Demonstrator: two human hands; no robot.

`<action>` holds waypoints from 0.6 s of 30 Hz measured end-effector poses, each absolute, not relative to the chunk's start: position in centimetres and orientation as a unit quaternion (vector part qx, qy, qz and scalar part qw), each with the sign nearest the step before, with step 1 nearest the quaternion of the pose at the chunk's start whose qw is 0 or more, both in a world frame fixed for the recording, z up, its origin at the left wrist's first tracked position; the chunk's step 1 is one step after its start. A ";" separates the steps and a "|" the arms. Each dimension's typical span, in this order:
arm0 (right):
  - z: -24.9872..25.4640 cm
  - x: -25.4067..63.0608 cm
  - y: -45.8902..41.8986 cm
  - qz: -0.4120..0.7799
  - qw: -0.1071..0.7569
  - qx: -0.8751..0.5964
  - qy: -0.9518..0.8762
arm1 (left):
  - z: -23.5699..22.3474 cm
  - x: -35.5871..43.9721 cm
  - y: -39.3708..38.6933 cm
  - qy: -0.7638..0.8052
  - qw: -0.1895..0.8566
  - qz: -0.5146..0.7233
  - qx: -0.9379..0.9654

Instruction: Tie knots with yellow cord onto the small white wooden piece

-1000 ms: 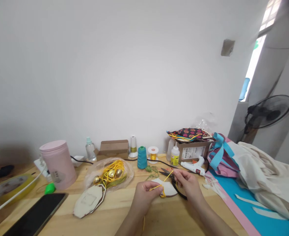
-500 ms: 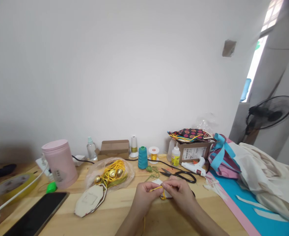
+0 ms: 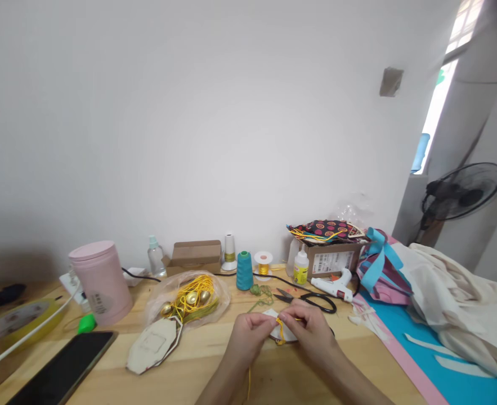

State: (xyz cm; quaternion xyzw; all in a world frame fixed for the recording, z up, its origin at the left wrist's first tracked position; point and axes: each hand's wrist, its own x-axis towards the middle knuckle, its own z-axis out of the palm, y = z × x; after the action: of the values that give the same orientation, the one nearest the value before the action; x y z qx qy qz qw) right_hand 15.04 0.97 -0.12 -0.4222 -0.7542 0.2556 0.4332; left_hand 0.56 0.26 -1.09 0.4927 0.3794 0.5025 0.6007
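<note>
Pinching yellow cord (image 3: pixel 281 333) between both hands (image 3: pixel 250 336), white piece (image 3: pixel 289 336) partly hidden behind them

A smooth, pale grey-white wall (image 3: pixel 214 124) fills the upper and central frame, brightest near the middle and shadowed at lower left. A small, roughly square, grey-brown patch (image 3: pixel 391 82) marks it at upper right. Beyond, a tall, narrow, brightly lit window (image 3: pixel 436 112), latticed at its top, adjoins a grey side wall (image 3: pixel 463 118). A black, round-caged fan (image 3: pixel 465 194) stands at right; a light-brown, grained wooden tabletop (image 3: pixel 206 349) spans the lower frame.
</note>
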 end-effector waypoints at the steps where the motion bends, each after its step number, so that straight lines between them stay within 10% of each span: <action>1: -0.1 15.1 1.0 0.251 0.431 -0.423 -0.757 | -1.2 0.5 0.3 0.380 0.598 0.504 0.494; 18: -0.4 15.1 1.3 0.222 0.447 -0.453 -0.739 | -1.9 0.2 0.7 0.399 0.565 0.526 0.495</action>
State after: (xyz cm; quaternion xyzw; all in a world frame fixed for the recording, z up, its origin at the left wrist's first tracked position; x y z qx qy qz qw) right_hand 15.11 1.27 -0.42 -0.4526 -0.7387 0.2220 0.4475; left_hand 0.19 0.71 -1.90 0.4950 0.3987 0.5263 0.5648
